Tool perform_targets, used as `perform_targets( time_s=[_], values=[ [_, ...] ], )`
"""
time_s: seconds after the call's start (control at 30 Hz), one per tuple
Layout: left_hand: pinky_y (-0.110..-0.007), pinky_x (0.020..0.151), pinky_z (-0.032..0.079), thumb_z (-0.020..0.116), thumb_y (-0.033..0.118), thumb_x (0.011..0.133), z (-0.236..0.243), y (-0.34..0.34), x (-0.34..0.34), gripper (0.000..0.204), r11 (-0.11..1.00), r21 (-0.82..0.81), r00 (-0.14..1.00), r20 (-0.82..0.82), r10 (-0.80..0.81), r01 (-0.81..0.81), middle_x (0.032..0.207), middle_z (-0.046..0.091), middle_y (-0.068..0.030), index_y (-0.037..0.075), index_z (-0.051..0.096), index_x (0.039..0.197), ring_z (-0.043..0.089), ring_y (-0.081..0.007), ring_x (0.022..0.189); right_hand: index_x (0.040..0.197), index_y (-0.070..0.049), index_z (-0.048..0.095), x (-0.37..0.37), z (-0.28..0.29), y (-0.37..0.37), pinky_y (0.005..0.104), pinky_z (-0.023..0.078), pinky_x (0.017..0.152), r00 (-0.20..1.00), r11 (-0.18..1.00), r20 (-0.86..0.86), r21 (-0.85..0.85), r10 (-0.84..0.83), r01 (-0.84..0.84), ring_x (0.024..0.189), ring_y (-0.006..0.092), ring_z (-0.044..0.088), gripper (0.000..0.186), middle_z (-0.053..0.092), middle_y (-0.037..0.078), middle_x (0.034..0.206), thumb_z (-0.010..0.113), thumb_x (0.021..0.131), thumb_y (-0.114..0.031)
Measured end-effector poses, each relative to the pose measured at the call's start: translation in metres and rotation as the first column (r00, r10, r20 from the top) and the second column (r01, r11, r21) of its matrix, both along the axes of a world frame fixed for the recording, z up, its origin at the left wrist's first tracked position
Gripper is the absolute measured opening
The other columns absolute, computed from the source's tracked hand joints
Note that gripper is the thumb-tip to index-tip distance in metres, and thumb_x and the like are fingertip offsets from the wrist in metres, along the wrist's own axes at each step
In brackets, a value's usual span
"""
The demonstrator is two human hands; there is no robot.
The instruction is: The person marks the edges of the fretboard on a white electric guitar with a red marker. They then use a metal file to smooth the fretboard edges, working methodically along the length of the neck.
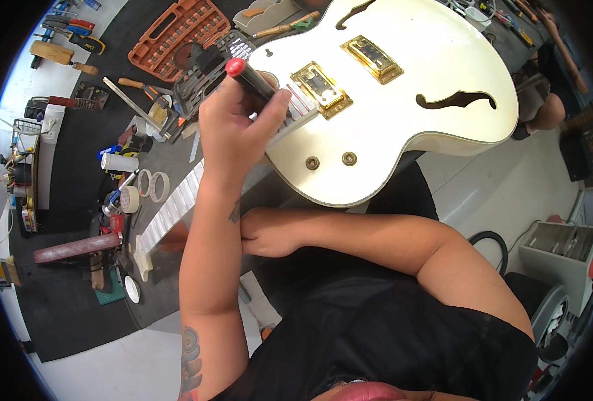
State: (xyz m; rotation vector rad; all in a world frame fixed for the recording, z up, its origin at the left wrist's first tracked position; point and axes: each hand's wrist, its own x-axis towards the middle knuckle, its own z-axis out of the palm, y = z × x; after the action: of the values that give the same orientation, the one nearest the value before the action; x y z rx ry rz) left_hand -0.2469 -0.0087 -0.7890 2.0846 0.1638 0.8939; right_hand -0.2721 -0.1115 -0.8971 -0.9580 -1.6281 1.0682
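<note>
My left hand (243, 127) grips a dark marker-like tool with a red end (243, 73), over the neck's body end and beside a gold pickup (340, 107) on a cream hollow-body guitar (450, 67). The pale fretboard (163, 220) runs down-left beneath my left forearm. My right hand (270, 234) lies by the neck with curled fingers, its fingertips hidden behind that forearm, so what it holds cannot be made out. The guitar has f-holes, a second gold pickup (370, 59) and two knobs.
Around the dark bench mat (49, 294) sit an orange socket case (156, 47), tape rolls (159, 186), a reddish cylinder (76, 247) and several hand tools. A white bin of sheets (554, 257) stands at right. Another person's bare limbs (550, 113) show at upper right.
</note>
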Motion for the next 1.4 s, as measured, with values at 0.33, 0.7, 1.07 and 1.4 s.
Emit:
perform_targets(
  time_s=[0.33,0.7,1.07,1.4],
  values=[
    [-0.025,0.064,0.052,0.082,0.011,0.096,0.006,0.004,0.014,0.019,0.969,0.070,0.971,0.000,0.239,-0.238,0.085,0.075,-0.0043,-0.002,0.070,0.104,0.065,-0.0075,0.070,0.121,0.004,0.072,0.000,-0.001,0.001,0.0492,0.054,0.095,1.000,0.996,0.001,-0.088,0.018,-0.018,0.104,0.0467,0.071,0.033,0.074,0.031,0.111,0.056,0.110,-0.023],
    [-0.021,0.070,0.051,0.083,0.004,0.097,-0.001,0.005,-0.013,0.019,0.966,-0.235,0.991,0.095,-0.090,0.110,0.088,0.071,0.0002,-0.001,0.068,0.108,0.063,-0.0045,0.076,0.118,0.001,0.075,0.004,0.011,-0.003,0.0498,0.053,0.099,1.000,0.996,0.008,-0.087,0.027,-0.026,0.110,0.0460,0.071,0.037,0.076,0.028,0.114,0.055,0.108,-0.028],
    [-0.023,0.074,0.050,0.079,-0.007,0.096,0.004,0.000,-0.014,0.017,0.991,0.089,0.994,-0.042,-0.101,0.104,0.098,0.070,-0.0023,-0.001,0.067,0.107,0.062,-0.0055,0.084,0.115,0.003,0.073,0.001,0.002,0.001,0.0502,0.054,0.095,0.999,0.998,0.026,-0.063,0.030,-0.029,0.103,0.0462,0.071,0.033,0.075,0.029,0.108,0.056,0.109,-0.024],
    [-0.022,0.073,0.051,0.080,-0.006,0.096,0.001,0.002,-0.012,0.018,0.984,0.087,0.987,0.010,-0.159,0.157,0.095,0.070,-0.0026,-0.002,0.066,0.107,0.063,-0.0059,0.083,0.118,0.004,0.072,0.001,0.002,0.001,0.0504,0.053,0.098,0.998,0.997,0.052,-0.071,0.039,-0.035,0.108,0.0473,0.069,0.032,0.074,0.030,0.114,0.056,0.109,-0.022]
  ],
)
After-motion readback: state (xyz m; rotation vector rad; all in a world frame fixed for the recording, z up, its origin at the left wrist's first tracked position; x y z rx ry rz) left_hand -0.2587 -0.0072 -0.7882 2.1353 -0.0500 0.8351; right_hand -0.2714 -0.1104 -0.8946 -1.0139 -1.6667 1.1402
